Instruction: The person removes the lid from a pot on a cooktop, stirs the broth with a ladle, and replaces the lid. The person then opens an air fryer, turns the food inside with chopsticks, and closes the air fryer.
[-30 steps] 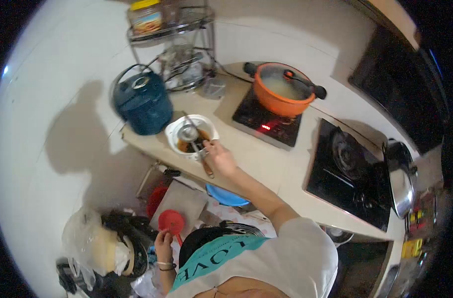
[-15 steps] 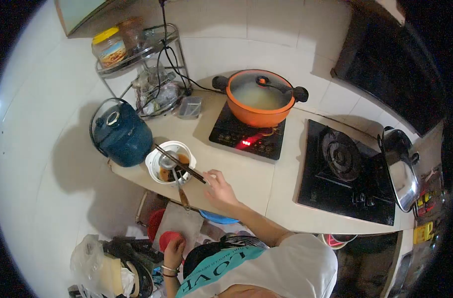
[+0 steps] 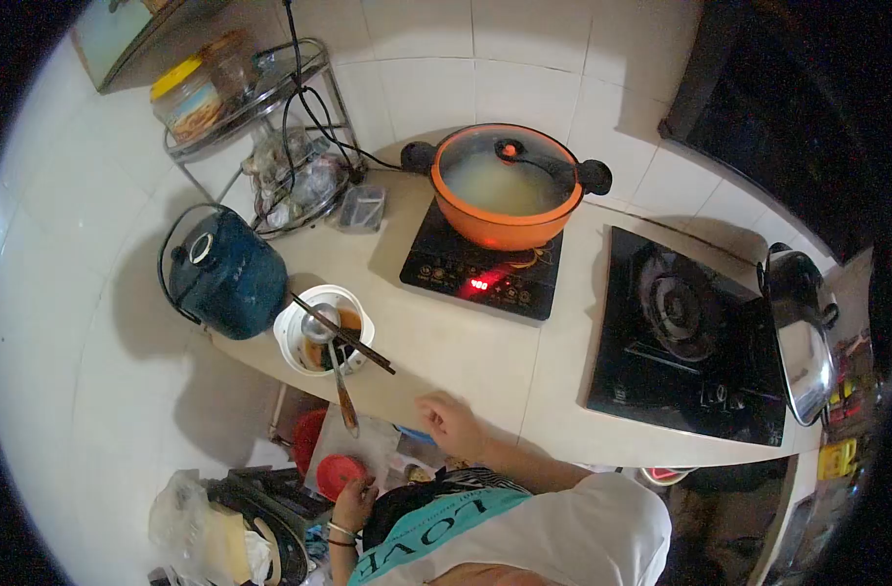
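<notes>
At the counter's front edge my right hand (image 3: 448, 422) is loosely curled, with nothing visible in it. The dark chopsticks (image 3: 363, 350) lie across the rim of a white bowl (image 3: 365, 311), just to its left. In that bowl rest dark brown liquid and a metal ladle (image 3: 343, 391) whose wooden handle leans out over the edge. Lower down, my left hand (image 3: 352, 502), with bracelets at the wrist, grips the edge of a small round red container (image 3: 339, 474); its exact kind is unclear.
An orange lidded pot (image 3: 509, 232) stands on a lit induction cooker (image 3: 477, 284). To its right are a black gas hob (image 3: 680, 391) and a shiny metal pan (image 3: 807, 356). A blue kettle (image 3: 229, 278), clear plastic box (image 3: 362, 208) and wire rack (image 3: 334, 93) stand left.
My right hand has let go of the chopsticks and drawn back toward my body, its fingers curling. My left hand still holds the red container. The view has shifted slightly.
</notes>
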Demonstrator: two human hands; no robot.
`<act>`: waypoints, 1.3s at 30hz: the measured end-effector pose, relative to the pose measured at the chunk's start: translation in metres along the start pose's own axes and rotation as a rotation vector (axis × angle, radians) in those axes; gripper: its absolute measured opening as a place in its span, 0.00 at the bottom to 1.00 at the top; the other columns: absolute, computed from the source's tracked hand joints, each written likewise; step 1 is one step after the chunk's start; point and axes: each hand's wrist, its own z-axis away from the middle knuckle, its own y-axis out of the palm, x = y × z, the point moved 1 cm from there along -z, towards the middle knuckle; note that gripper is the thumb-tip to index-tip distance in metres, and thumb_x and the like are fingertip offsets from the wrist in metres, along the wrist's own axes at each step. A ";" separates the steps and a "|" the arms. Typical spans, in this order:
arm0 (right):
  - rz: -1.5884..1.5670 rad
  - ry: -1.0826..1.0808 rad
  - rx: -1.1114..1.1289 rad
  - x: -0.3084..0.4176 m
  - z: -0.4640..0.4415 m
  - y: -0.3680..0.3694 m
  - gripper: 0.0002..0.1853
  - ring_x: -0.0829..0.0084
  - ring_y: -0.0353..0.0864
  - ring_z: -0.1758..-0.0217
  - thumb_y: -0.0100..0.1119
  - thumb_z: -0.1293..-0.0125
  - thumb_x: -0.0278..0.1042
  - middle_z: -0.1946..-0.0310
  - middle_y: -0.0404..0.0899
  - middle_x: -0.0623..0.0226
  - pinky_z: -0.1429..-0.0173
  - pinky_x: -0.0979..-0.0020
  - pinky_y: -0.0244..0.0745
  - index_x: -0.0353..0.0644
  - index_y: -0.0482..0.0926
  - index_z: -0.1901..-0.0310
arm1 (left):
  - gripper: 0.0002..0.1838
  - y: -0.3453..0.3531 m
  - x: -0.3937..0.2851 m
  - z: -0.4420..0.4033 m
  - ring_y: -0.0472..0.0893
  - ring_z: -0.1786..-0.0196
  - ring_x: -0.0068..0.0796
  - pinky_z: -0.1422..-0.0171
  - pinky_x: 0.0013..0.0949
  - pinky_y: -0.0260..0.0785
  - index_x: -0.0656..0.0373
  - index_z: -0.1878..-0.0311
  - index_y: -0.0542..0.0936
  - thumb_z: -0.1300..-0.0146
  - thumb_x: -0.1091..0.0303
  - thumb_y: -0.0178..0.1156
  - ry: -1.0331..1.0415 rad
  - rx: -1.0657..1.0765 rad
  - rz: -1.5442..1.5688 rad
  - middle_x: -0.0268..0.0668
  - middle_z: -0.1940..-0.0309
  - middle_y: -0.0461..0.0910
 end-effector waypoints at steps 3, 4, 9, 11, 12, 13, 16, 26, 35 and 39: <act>0.068 -0.058 0.072 0.007 0.020 -0.002 0.12 0.64 0.74 0.68 0.52 0.45 0.25 0.64 0.73 0.57 0.65 0.69 0.71 0.35 0.72 0.57 | 0.13 0.007 0.031 -0.001 0.77 0.61 0.44 0.57 0.37 0.69 0.63 0.59 0.76 0.45 0.66 0.55 0.017 -0.021 -0.037 0.48 0.64 0.76; 0.113 -0.080 0.073 0.004 0.027 0.000 0.12 0.62 0.74 0.67 0.52 0.45 0.26 0.65 0.73 0.56 0.63 0.68 0.71 0.35 0.73 0.57 | 0.12 0.012 0.045 -0.002 0.77 0.61 0.44 0.57 0.37 0.69 0.63 0.60 0.76 0.45 0.66 0.55 0.021 -0.034 -0.041 0.49 0.64 0.76; 0.163 -0.187 0.063 -0.024 0.045 0.016 0.11 0.59 0.73 0.61 0.53 0.46 0.27 0.65 0.74 0.57 0.56 0.64 0.69 0.37 0.74 0.60 | 0.13 0.039 0.112 0.007 0.77 0.60 0.44 0.56 0.39 0.69 0.61 0.60 0.76 0.46 0.64 0.54 -0.287 -0.046 0.066 0.47 0.65 0.77; 0.200 -0.171 0.058 -0.030 0.046 0.022 0.10 0.59 0.73 0.62 0.53 0.46 0.27 0.66 0.74 0.57 0.57 0.64 0.70 0.37 0.75 0.61 | 0.14 0.054 0.145 0.028 0.76 0.59 0.44 0.55 0.39 0.68 0.61 0.59 0.76 0.45 0.63 0.53 -0.374 -0.034 0.065 0.47 0.64 0.77; 0.219 -0.163 0.055 -0.030 0.046 0.025 0.09 0.59 0.73 0.63 0.53 0.46 0.27 0.66 0.74 0.57 0.58 0.64 0.70 0.37 0.75 0.62 | 0.14 0.060 0.162 0.043 0.76 0.59 0.44 0.54 0.39 0.68 0.61 0.59 0.76 0.45 0.62 0.53 -0.416 -0.022 0.055 0.47 0.63 0.76; 0.211 -0.180 0.029 -0.030 0.046 0.025 0.09 0.58 0.73 0.64 0.53 0.47 0.27 0.66 0.74 0.58 0.59 0.64 0.70 0.37 0.75 0.63 | 0.15 0.066 0.179 0.059 0.76 0.58 0.44 0.54 0.39 0.68 0.61 0.59 0.77 0.45 0.62 0.53 -0.466 -0.010 0.048 0.47 0.63 0.76; 0.194 -0.209 -0.008 -0.027 0.043 0.020 0.08 0.58 0.74 0.66 0.53 0.48 0.26 0.68 0.74 0.59 0.62 0.64 0.71 0.38 0.75 0.64 | 0.16 0.087 0.214 0.092 0.76 0.57 0.44 0.52 0.39 0.67 0.61 0.58 0.77 0.45 0.60 0.52 -0.600 0.032 0.035 0.47 0.62 0.76; 0.038 0.160 0.104 -0.035 0.036 0.028 0.06 0.66 0.76 0.68 0.53 0.44 0.25 0.70 0.76 0.58 0.63 0.72 0.70 0.36 0.76 0.64 | 0.19 0.178 0.248 0.139 0.74 0.52 0.44 0.47 0.39 0.65 0.59 0.57 0.77 0.43 0.55 0.50 -0.698 -0.049 0.170 0.47 0.57 0.76; -0.070 -0.024 0.603 -0.022 0.058 0.101 0.08 0.77 0.73 0.72 0.51 0.43 0.25 0.75 0.76 0.66 0.68 0.77 0.69 0.33 0.76 0.63 | 0.17 0.229 0.190 0.212 0.76 0.57 0.45 0.50 0.41 0.66 0.59 0.60 0.78 0.46 0.57 0.50 -0.838 -0.322 0.210 0.49 0.61 0.77; 0.183 -0.379 1.047 0.033 0.088 0.166 0.13 0.65 0.77 0.67 0.54 0.45 0.32 0.69 0.77 0.57 0.61 0.69 0.71 0.36 0.76 0.60 | 0.16 0.289 0.208 0.294 0.77 0.59 0.45 0.53 0.41 0.68 0.57 0.63 0.79 0.45 0.58 0.48 -0.922 -0.234 0.154 0.48 0.63 0.77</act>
